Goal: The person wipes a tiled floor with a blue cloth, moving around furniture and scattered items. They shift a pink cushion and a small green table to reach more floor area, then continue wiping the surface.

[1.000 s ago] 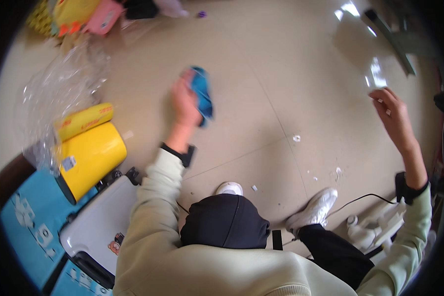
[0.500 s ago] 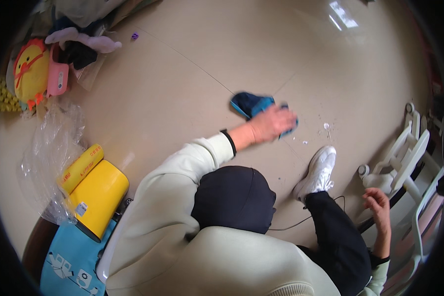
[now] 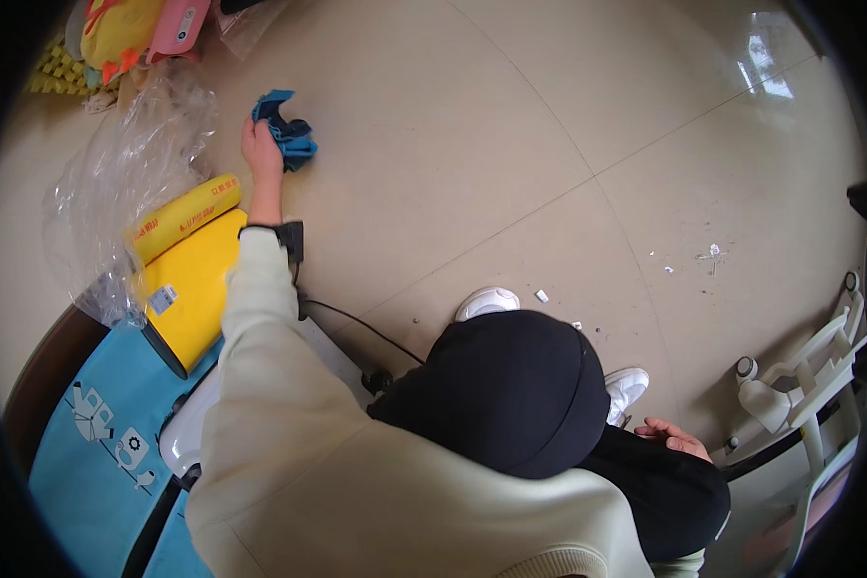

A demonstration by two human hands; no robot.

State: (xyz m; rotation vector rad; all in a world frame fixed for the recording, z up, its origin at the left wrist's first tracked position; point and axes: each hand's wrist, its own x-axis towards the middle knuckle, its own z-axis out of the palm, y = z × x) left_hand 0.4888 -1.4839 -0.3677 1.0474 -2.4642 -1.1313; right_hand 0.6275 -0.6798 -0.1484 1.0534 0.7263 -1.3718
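My left hand (image 3: 260, 149) reaches far out to the upper left and grips a crumpled blue cloth (image 3: 289, 135), pressing it on the beige tiled floor (image 3: 511, 144). The cream sleeve runs back from it toward my body. The cloth lies just right of a sheet of clear plastic wrap (image 3: 116, 193). My right hand (image 3: 674, 438) rests on my black trouser leg at the lower right, fingers relaxed and holding nothing. A black cap (image 3: 511, 390) covers my head in the middle of the view.
A yellow box (image 3: 188, 289) and a yellow roll (image 3: 183, 217) lie beside my left arm, above a blue mat (image 3: 96, 453). Toys (image 3: 135, 29) sit top left. White scraps (image 3: 713, 252) dot the floor. A white chair base (image 3: 800, 376) stands at right. A black cable (image 3: 356, 323) runs near my white shoes (image 3: 486, 301).
My left hand has carried the blue cloth from the floor near the scraps across to the far left by the plastic wrap. My right hand left the chair base and now lies on my thigh.
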